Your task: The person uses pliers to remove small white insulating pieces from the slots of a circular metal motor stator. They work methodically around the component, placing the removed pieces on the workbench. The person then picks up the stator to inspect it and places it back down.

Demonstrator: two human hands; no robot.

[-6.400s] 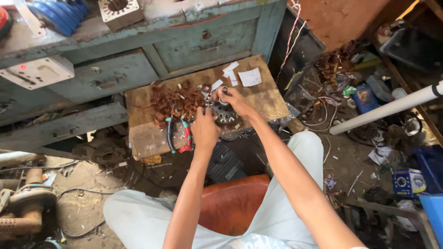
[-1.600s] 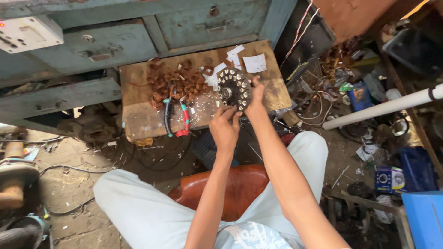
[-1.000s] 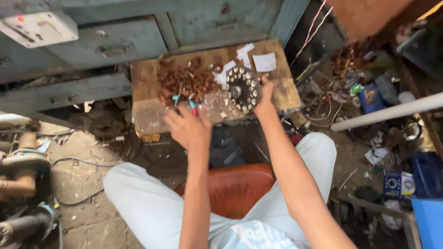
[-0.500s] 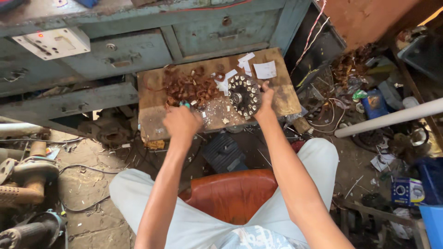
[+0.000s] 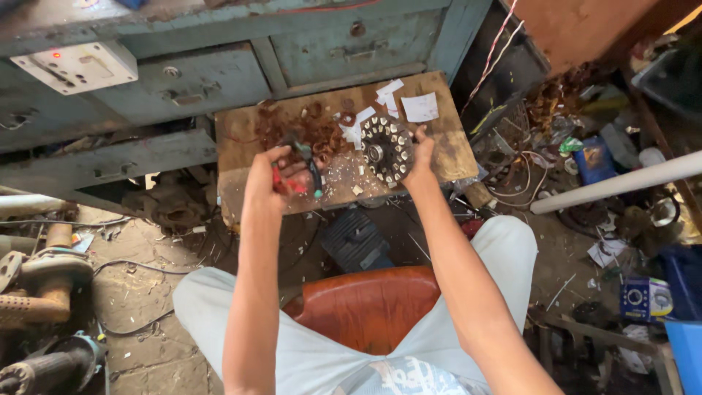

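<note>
A round slotted motor stator stands tilted on a worn wooden board. My right hand grips its right rim. My left hand is lifted over the board's left part and holds pliers with red and green handles, jaws pointing up. A heap of tangled copper wire lies on the board just beyond the pliers. White paper scraps lie at the board's far right.
A blue-grey metal desk with drawers stands behind the board, a white switch box at its left. An orange seat is between my legs. Cluttered wires and boxes lie right, a white pipe crosses there, power tools lie left.
My left hand left the stator, reached to the board's left side and picked up the pliers, now lifted. My right hand stayed on the stator's rim.
</note>
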